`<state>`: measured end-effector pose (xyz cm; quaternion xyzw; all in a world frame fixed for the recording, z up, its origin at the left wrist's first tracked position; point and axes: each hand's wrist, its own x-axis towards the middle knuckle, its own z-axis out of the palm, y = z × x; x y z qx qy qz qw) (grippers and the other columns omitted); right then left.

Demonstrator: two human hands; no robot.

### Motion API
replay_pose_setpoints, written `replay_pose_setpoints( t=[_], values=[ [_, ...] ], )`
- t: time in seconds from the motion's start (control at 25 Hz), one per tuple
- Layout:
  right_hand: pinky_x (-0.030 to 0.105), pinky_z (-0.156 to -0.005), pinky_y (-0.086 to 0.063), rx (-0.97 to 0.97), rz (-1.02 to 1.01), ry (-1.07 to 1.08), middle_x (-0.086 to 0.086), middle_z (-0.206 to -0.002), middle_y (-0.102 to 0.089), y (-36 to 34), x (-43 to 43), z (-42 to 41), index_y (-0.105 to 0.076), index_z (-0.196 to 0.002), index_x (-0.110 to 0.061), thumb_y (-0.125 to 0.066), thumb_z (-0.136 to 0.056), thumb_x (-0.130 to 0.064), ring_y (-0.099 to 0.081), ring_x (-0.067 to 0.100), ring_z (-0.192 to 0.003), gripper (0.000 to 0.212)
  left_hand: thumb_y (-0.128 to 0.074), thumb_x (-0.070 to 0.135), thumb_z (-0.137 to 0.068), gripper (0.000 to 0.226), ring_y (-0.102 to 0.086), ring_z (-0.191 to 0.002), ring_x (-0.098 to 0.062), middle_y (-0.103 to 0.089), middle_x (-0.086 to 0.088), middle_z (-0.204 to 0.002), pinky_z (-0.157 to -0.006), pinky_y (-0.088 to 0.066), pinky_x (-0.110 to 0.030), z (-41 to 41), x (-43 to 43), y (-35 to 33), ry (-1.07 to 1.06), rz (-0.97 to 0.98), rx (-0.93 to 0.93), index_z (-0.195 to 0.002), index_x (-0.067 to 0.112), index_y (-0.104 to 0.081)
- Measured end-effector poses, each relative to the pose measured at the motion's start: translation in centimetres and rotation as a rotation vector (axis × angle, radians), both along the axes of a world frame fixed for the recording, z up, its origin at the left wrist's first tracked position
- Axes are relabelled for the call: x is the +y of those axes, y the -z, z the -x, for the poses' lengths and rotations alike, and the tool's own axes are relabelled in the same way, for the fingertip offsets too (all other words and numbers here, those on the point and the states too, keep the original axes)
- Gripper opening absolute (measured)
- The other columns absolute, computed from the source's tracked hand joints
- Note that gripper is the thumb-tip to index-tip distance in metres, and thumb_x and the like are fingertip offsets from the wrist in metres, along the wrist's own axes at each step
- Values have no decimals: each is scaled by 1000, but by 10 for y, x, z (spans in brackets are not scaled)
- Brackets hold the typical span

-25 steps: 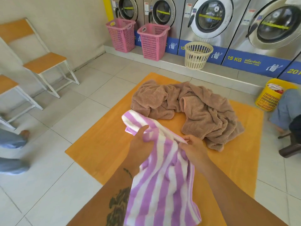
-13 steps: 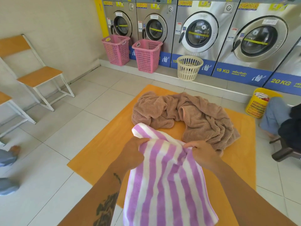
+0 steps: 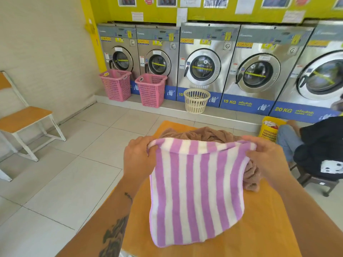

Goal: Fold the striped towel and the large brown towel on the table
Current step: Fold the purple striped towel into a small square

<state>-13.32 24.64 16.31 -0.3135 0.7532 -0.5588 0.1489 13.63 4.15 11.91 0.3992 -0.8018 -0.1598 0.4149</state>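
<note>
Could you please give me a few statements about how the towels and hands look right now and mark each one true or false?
1. The left hand and the right hand each pinch a top corner of the striped towel. True.
2. The striped towel lies flat on the table. False: it hangs spread out from both hands, and whether its lower edge touches the table is unclear.
3. The brown towel is neatly folded. False: it lies crumpled on the table behind the striped towel.
4. Two pink baskets stand in front of the washing machines. True.
5. The striped towel is green and white. False: its stripes are purple and white.
</note>
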Motion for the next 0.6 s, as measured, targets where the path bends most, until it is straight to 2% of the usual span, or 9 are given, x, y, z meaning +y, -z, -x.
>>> replay_pose_setpoints(
  t=[0.08,0.16,0.24,0.36,0.44,0.52,0.6],
  values=[
    [26,-68,-51,284,-184,53,-13,-93,-74,-9,6,-6,-74,-102,-36,-66,-83,-4,-66,9,-80,38,-54,21,-90,22,-54,-76,-19,-65,9,-86,-71,-46,-37,-5,-6,-8,52,41,18,-104,30,-69],
    [20,-59,-43,452,-323,132,-8,-88,-70,-11,15,-15,-74,-93,-33,-67,-82,-8,-61,15,-73,28,-53,20,-90,21,-56,-78,-20,-65,5,-86,-71,-49,-41,-10,-9,-7,80,102,-8,-100,25,-71],
    [19,-55,-37,433,-315,237,-3,-82,-67,-13,24,-27,-71,-82,-28,-65,-84,-10,-56,16,-69,19,-53,22,-90,19,-55,-78,-24,-61,1,-86,-70,-50,-45,-17,-15,-5,36,111,-9,-94,18,-70],
    [24,-55,-37,362,-119,394,1,-80,-60,-20,27,-38,-66,-77,-21,-64,-87,-8,-53,15,-70,16,-58,17,-95,12,-52,-82,-26,-53,-1,-91,-74,-46,-41,-19,-22,-15,-9,48,88,-91,12,-68],
    [26,-56,-37,356,19,422,5,-80,-57,-31,21,-42,-56,-74,-22,-62,-89,-9,-51,20,-70,21,-61,9,-94,7,-49,-81,-20,-53,0,-94,-74,-41,-35,-14,-22,-34,-4,7,179,-92,10,-68],
    [27,-55,-38,336,81,395,7,-76,-58,-46,15,-43,-53,-77,-13,-62,-91,-11,-48,19,-66,17,-61,8,-93,7,-48,-79,-18,-58,-4,-94,-72,-35,-28,-5,-24,-55,-10,-32,248,-91,12,-67],
    [31,-55,-38,333,119,380,9,-74,-58,-61,13,-41,-51,-79,-5,-63,-91,-12,-44,19,-64,18,-62,10,-93,7,-50,-77,-20,-61,-7,-91,-72,-35,-28,2,-28,-74,4,-15,290,-87,12,-65]
  ],
)
